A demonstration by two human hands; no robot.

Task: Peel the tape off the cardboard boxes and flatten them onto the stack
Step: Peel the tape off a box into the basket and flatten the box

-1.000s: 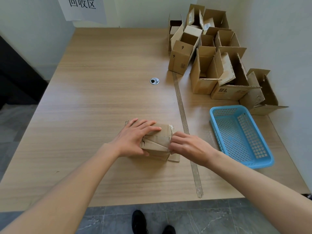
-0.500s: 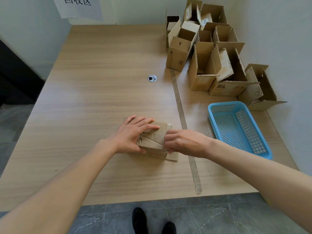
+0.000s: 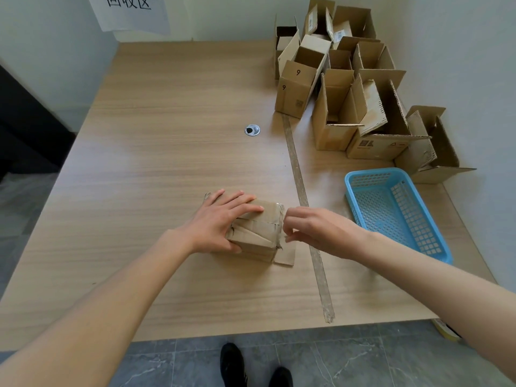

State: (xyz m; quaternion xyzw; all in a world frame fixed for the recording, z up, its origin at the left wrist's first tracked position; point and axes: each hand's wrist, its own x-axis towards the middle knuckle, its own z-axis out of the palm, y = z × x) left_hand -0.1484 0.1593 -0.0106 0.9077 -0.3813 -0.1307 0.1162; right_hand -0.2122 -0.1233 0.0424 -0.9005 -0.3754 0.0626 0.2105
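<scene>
Between left hand and right hand: box.

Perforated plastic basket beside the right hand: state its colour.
Light blue perforated plastic basket, clearest in the head view.

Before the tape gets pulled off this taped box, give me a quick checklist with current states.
1. Left hand pressing the taped box down: ok.
2. Right hand at the box's right end, fingers curled at the tape: ok.
3. Tape end actually pinched: cannot tell.
4. Box resting on the table: ok.
5. Blue basket beside the right hand, open and reachable: ok.
6. Tape fully off the box: not ok.
</scene>
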